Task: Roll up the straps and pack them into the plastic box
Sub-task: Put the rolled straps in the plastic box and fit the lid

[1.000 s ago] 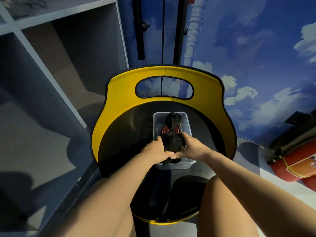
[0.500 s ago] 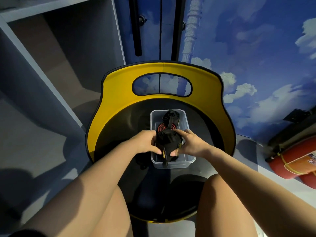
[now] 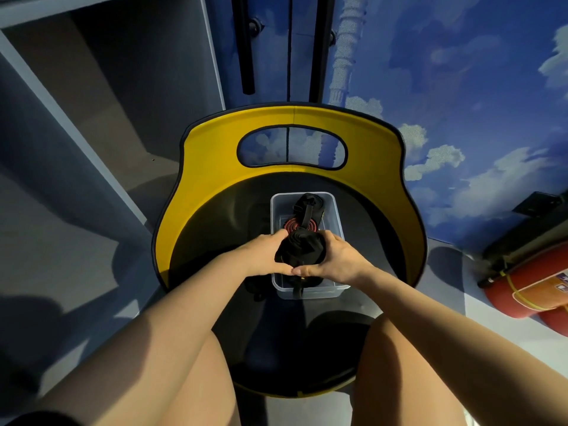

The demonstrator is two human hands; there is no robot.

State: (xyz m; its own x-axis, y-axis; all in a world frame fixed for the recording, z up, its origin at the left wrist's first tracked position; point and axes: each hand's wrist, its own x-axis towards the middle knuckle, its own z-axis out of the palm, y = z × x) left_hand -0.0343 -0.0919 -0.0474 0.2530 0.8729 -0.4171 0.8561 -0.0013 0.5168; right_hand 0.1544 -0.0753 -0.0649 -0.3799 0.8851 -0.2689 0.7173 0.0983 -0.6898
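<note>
Left hand (image 3: 263, 256) and right hand (image 3: 333, 260) both curl around a rolled black fabric strap (image 3: 300, 249), thumbs touching beneath it, over the near half of the clear rectangular plastic box (image 3: 336, 210). Beyond the hands, inside the box, lie a red-and-black coiled strap (image 3: 292, 224) and what appears to be another black strap (image 3: 309, 202).

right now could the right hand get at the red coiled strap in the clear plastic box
Probably not yet: the right hand and left hand both grip a black rolled strap directly over the clear plastic box, covering the red coiled strap.
</note>
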